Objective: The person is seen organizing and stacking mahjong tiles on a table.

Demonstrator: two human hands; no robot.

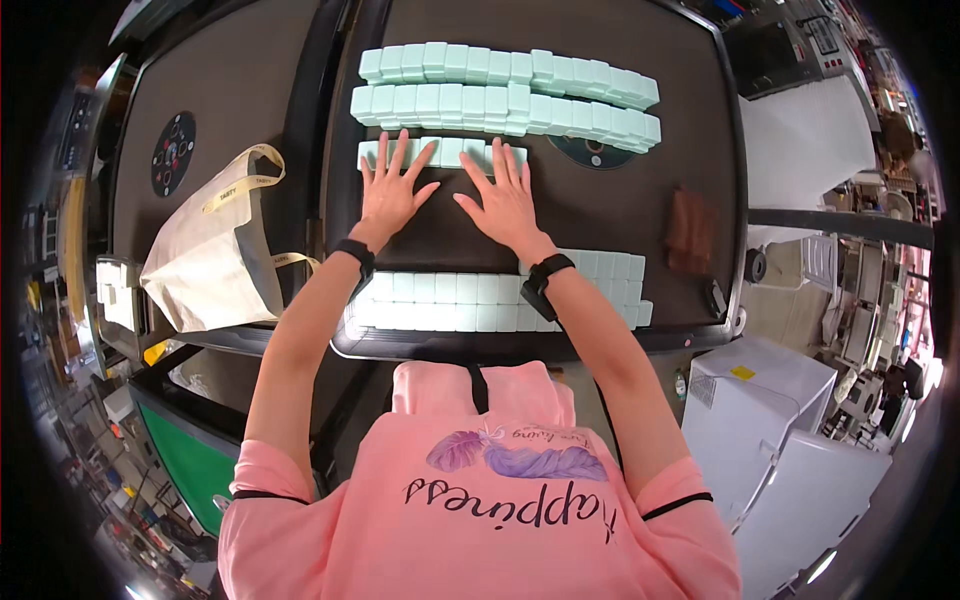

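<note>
My left hand [392, 196] lies with fingers spread over the left part of a short row of pale green mahjong tiles [430, 153]. Over the right part of that same row, my right hand [507, 203] also has its fingers apart, the fingertips on or just above the tiles. Neither hand grips anything. Beyond them run two long, slightly crooked tile rows, a farther row [480, 68] and a nearer row [440, 103]. Close to my body sits a block of tiles [440, 290] in several straight lines, partly hidden by my right forearm. Each wrist wears a black band.
The dark mahjong table [600, 210] has a raised black rim. A round centre panel [590, 153] shows partly under the tiles. At right lie a brown pouch [690, 230] and a small black object [715, 299]. A beige tote bag [215, 250] stands on the left table [240, 90].
</note>
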